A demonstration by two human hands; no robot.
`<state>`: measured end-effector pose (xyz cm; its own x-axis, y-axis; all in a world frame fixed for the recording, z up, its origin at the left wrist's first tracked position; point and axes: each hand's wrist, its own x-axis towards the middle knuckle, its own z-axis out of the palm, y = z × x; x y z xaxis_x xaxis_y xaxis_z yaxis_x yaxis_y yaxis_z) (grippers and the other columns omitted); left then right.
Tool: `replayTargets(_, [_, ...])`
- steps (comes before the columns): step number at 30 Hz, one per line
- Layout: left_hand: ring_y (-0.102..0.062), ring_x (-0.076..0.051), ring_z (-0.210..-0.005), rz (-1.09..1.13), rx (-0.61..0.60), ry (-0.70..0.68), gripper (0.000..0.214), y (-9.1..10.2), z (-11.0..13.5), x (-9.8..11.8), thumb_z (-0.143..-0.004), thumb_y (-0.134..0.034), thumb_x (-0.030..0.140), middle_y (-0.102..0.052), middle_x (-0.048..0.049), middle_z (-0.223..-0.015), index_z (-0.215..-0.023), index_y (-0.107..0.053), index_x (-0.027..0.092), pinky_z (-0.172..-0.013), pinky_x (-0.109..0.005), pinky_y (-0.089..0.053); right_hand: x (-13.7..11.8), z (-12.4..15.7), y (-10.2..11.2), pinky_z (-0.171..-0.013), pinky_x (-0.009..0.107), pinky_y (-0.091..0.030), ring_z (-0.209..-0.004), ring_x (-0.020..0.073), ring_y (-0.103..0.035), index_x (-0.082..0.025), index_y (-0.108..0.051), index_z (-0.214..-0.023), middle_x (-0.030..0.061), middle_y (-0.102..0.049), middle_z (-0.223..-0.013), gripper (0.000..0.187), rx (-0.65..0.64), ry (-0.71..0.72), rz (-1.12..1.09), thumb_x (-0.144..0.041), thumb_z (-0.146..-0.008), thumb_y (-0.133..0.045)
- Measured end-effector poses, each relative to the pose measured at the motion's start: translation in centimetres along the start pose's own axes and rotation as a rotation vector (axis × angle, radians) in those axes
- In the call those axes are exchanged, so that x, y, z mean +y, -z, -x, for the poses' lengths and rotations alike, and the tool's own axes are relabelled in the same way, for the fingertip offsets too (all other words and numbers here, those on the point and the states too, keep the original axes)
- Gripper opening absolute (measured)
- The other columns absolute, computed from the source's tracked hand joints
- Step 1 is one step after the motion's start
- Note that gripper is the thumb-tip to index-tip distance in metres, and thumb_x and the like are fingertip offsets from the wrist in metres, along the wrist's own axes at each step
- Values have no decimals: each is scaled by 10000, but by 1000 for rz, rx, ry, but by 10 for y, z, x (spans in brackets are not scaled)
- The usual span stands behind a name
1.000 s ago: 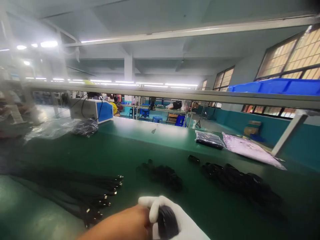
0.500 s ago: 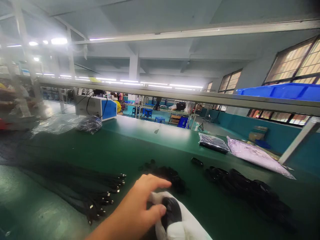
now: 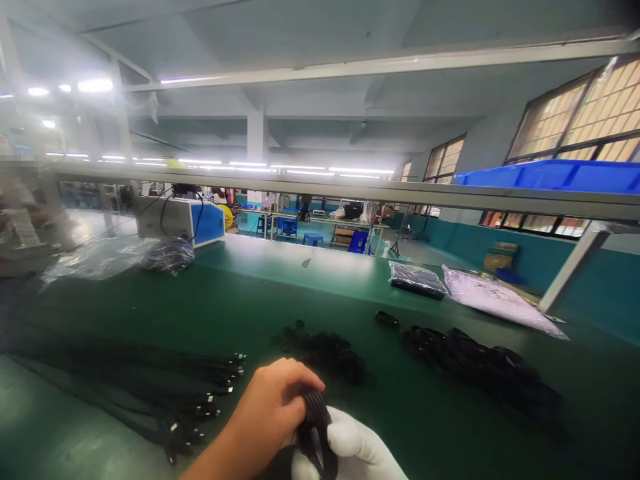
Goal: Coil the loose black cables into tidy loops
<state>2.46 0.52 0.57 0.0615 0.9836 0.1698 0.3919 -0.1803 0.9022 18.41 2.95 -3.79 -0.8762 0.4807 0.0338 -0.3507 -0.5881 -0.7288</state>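
Okay, black cable coil (image 3: 316,417) is up in both hands above the green worktop (image 3: 240,297), tilted, strands stacked side by side. Bare left hand (image 3: 273,403) is on the coil's left: thumb and index pinch its upper edge, other fingers mostly hidden, can't tell their pose. White-gloved right hand (image 3: 357,443) is on its right: thumb pressed against the near side, fingertips wrapped under to the lower left.

Just beyond the coil: loose dark heap (image 3: 333,353), too dim to identify. Left of the coil: spread of straight black cables (image 3: 150,373), metal plugs facing it. Right of it: pile of wound black cables (image 3: 480,367), one loose wound cable (image 3: 387,319) just off the pile's far-left end. Further beyond the coil, to the right: clear bag with black contents (image 3: 417,280), touching or nearly touching a pink plastic bag (image 3: 500,301). Far left beyond it: grey-and-blue machine (image 3: 207,223), crumpled clear plastic (image 3: 105,257) in front.
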Motion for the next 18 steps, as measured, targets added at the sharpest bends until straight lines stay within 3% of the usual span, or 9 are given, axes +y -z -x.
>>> replayTargets(4, [-564,-136,-715,26,19,0,304,1,1,-1,-680,-483,92,-656,8,-806,-841,-718,198,-643,-217,-421,9,-6,6,-480,200,-343,-516,120,-526,-76,-642,-1025,77,-642,-695,490,-33,-12,-59,-517,-872,-489])
replayTargets(9, [-553,-130,-698,62,24,10,266,1,0,-2,-685,-490,91,-646,14,-759,-809,-706,183,-629,-208,-404,12,-9,6,-567,209,-405,-661,138,-602,-102,-656,-1014,98,-670,-900,334,10,13,-182,-356,-802,-609])
replayTargets(13, [-548,-132,-683,69,25,20,264,0,-2,-4,-683,-476,92,-631,15,-734,-815,-690,172,-632,-215,-404,11,-11,3,-531,204,-415,-576,122,-589,-38,-635,-1070,107,-645,-795,663,-28,-1,-95,-646,-861,-473])
replayTargets(15, [-534,-132,-670,13,44,26,265,0,-3,-6,-684,-466,97,-616,17,-721,-811,-686,175,-624,-222,-395,13,-13,4,-525,212,-441,-597,136,-617,-80,-622,-1105,95,-639,-848,737,21,27,-89,-738,-812,-471])
replayTargets(18, [-520,-143,-674,-86,67,58,237,5,-4,-9,-694,-479,123,-595,14,-706,-812,-677,180,-602,-231,-374,16,-15,7,-522,205,-458,-622,139,-635,-163,-612,-1091,21,-621,-823,475,145,121,-45,-532,-798,-672])
